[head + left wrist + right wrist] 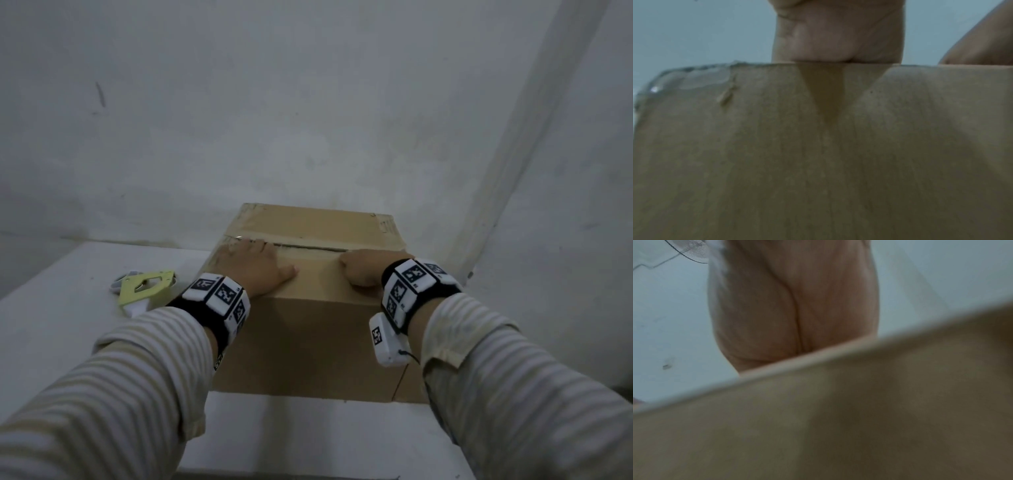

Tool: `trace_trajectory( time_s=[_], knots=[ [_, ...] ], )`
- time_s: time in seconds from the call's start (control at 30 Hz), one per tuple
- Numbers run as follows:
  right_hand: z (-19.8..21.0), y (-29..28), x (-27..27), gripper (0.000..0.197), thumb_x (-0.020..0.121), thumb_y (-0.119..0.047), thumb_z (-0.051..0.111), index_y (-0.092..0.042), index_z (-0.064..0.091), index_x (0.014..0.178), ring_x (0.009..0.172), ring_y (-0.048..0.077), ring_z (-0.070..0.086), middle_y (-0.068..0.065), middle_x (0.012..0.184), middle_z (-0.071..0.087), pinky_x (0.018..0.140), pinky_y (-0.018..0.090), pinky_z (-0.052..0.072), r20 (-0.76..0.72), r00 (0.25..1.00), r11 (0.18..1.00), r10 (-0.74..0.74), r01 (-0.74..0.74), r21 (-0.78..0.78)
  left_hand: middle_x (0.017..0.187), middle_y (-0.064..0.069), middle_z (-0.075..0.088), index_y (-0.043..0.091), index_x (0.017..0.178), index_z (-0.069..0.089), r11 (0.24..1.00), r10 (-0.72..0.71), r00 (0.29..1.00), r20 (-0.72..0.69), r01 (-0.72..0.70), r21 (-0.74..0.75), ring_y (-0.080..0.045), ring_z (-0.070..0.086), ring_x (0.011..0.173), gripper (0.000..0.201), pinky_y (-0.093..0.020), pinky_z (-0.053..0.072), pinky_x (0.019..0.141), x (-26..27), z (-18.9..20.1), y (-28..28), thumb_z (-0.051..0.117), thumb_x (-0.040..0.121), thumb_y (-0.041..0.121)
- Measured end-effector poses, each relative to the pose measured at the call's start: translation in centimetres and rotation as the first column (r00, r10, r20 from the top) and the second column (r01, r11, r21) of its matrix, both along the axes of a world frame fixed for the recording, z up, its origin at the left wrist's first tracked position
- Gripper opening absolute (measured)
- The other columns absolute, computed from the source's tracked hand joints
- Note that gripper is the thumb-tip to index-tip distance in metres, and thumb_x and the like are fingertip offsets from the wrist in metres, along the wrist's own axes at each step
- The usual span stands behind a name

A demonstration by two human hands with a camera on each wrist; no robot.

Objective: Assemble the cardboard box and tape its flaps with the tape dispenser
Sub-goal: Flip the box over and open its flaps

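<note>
The cardboard box stands on the white table, flaps folded down. The left hand presses flat; right hand fingers I cannot tell. Tape dispenser lies left.

You face a scuffed, grey-white plaster wall in dim light, a vertical corner ridge at your right, above a white tabletop.

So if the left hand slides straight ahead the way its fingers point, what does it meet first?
The left hand lies flat on the cardboard box, fingertips at the centre seam. Going on, it would cross that seam onto the far flap, then probably meet the wall; depth is unclear.
</note>
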State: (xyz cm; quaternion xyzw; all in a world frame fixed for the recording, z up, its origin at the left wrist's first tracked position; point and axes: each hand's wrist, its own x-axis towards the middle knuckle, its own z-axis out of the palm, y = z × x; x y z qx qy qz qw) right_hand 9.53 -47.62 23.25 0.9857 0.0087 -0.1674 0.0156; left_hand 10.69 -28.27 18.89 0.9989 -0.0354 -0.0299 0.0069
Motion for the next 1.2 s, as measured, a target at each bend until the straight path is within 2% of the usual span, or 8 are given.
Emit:
trace_trajectory(
  time_s=[0.33, 0.5, 0.63, 0.73, 0.83, 0.9, 1.03, 1.2],
  knots=[
    [-0.9, 6.0, 0.1, 0.048, 0.104, -0.025, 0.022, 0.0, 0.027, 0.145, 0.143, 0.035, 0.021, 0.019, 0.155, 0.02, 0.116, 0.044, 0.02, 0.025, 0.996, 0.984, 0.088, -0.091, 0.151, 0.162, 0.002, 0.002, 0.023, 0.153, 0.007, 0.991, -0.124, 0.986, -0.109, 0.119, -0.056, -0.022, -0.001, 0.15, 0.06, -0.057, -0.001, 0.118, 0.4, 0.4, -0.4, 0.017, 0.098, 0.047],
    [-2.9, 5.1, 1.7, 0.053, 0.103, -0.04, 0.018, -0.009, 0.041, 0.139, 0.136, 0.039, 0.032, 0.025, 0.145, 0.035, 0.114, 0.052, 0.022, 0.02, 0.997, 0.996, 0.079, -0.08, 0.028, 0.161, 0.001, 0.013, 0.023, 0.151, 0.014, 0.996, -0.085, 0.989, -0.121, 0.082, -0.033, -0.024, 0.007, 0.149, 0.06, -0.06, 0.006, 0.115, 0.4, 0.5, 0.3, 0.017, 0.096, 0.046],
    [-4.2, 2.5, 2.8, 0.084, 0.085, -0.066, 0.013, -0.009, 0.036, 0.143, 0.135, 0.041, 0.032, 0.022, 0.148, 0.034, 0.113, 0.054, 0.026, 0.044, 0.999, 1.0, -0.007, 0.008, -0.015, 0.157, 0.0, 0.025, 0.023, 0.145, 0.028, 1.0, -0.024, 0.995, -0.099, 0.024, 0.005, -0.025, 0.017, 0.146, 0.063, -0.061, 0.012, 0.112, 0.7, 0.6, 1.0, 0.02, 0.091, 0.054],
    [-4.1, 0.5, 1.2, 0.076, 0.089, -0.062, 0.034, -0.005, 0.039, 0.14, 0.135, 0.037, 0.035, 0.018, 0.147, 0.037, 0.111, 0.048, 0.029, 0.108, 0.975, 0.976, -0.196, 0.184, 0.113, 0.155, -0.001, 0.028, 0.024, 0.142, 0.031, 1.0, 0.003, 0.992, -0.122, -0.002, 0.007, -0.025, 0.02, 0.145, 0.067, -0.062, 0.012, 0.111, 0.7, 0.9, 1.7, 0.021, 0.089, 0.063],
    [-4.3, -1.5, 0.3, 0.08, 0.087, -0.066, 0.031, -0.006, 0.041, 0.139, 0.134, 0.037, 0.037, 0.018, 0.146, 0.039, 0.111, 0.049, 0.03, 0.18, 0.948, 0.961, -0.264, 0.243, 0.129, 0.156, 0.0, 0.027, 0.023, 0.143, 0.033, 0.999, -0.017, 0.992, -0.129, 0.012, -0.036, -0.024, 0.019, 0.146, 0.07, -0.062, 0.013, 0.111, 0.7, 1.0, 2.7, 0.022, 0.089, 0.066],
    [-4.5, -2.1, -0.5, 0.087, 0.079, -0.072, 0.021, -0.011, 0.046, 0.135, 0.129, 0.035, 0.043, 0.015, 0.143, 0.044, 0.108, 0.051, 0.034, 0.246, 0.931, 0.961, -0.27, 0.247, 0.122, 0.152, -0.001, 0.033, 0.021, 0.137, 0.04, 0.993, -0.078, 0.992, -0.098, 0.068, -0.094, -0.024, 0.022, 0.145, 0.062, -0.058, 0.015, 0.111, 0.3, 0.9, 3.8, 0.025, 0.092, 0.061],
    [-4.9, -2.6, -2.8, 0.059, 0.092, -0.052, 0.029, -0.009, 0.058, 0.119, 0.117, 0.033, 0.053, 0.015, 0.126, 0.057, 0.1, 0.047, 0.041, 0.443, 0.871, 0.976, -0.211, 0.161, 0.149, 0.145, -0.007, 0.043, 0.014, 0.134, 0.048, 0.906, -0.153, 0.97, 0.187, 0.213, -0.365, -0.024, 0.035, 0.137, 0.042, -0.041, 0.024, 0.111, -1.3, 0.6, 5.3, 0.032, 0.101, 0.036],
    [-7.0, -3.4, -5.5, 0.049, 0.09, -0.035, 0.03, -0.002, 0.064, 0.101, 0.104, 0.032, 0.058, 0.016, 0.111, 0.064, 0.088, 0.039, 0.046, 0.69, 0.649, 0.942, -0.321, 0.145, 0.302, 0.117, -0.021, 0.061, 0.0, 0.111, 0.058, 0.715, 0.215, 0.947, 0.238, 0.013, -0.699, -0.033, 0.057, 0.105, 0.034, -0.036, 0.043, 0.084, -3.1, -1.1, 7.0, 0.031, 0.099, 0.018]
  ],
)
